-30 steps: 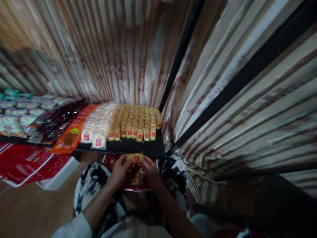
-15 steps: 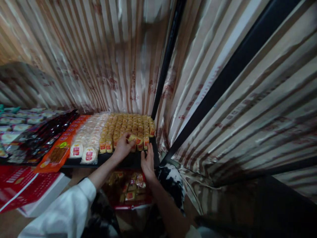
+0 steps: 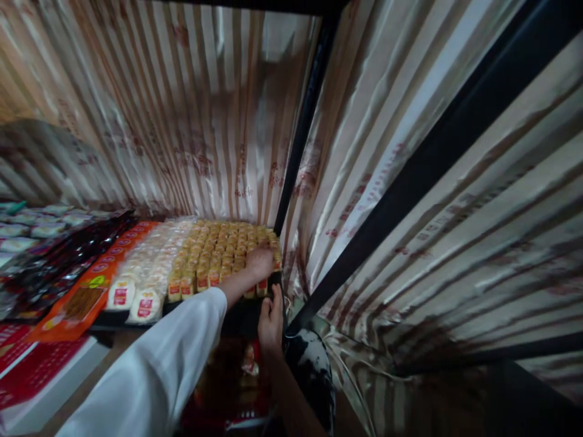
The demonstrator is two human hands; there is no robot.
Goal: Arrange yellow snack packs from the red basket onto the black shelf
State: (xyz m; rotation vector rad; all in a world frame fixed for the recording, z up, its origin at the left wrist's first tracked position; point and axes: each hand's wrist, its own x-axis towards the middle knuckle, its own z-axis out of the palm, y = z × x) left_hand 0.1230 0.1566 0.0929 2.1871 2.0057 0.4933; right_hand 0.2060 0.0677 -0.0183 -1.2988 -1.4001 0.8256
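Observation:
Small yellow-wrapped snack packets (image 3: 207,255) with red labels stand in tight rows at the right end of a black shelf (image 3: 237,318). Over the rightmost rows reaches my left hand (image 3: 260,262), its fingers curled down among the packets; it is a little blurred, and whatever its fingertips hold is hidden. Just below it, by the shelf's front right corner, my right hand (image 3: 272,325) is upright and open, thumb apart from the fingers, with nothing seen in it.
Left of the yellow rows lie round white packets (image 3: 146,305), an orange bag (image 3: 75,306) and dark shiny packages (image 3: 59,261). A red box (image 3: 36,370) is at lower left. Beneath the shelf sits a red container (image 3: 228,419) with more packets. Black poles (image 3: 300,133) and striped curtains stand behind and right.
My left hand has moved right, from the front of the rows to their right end; the yellow packet it pinched is no longer visible. My right hand has opened its thumb wider. The view has shifted.

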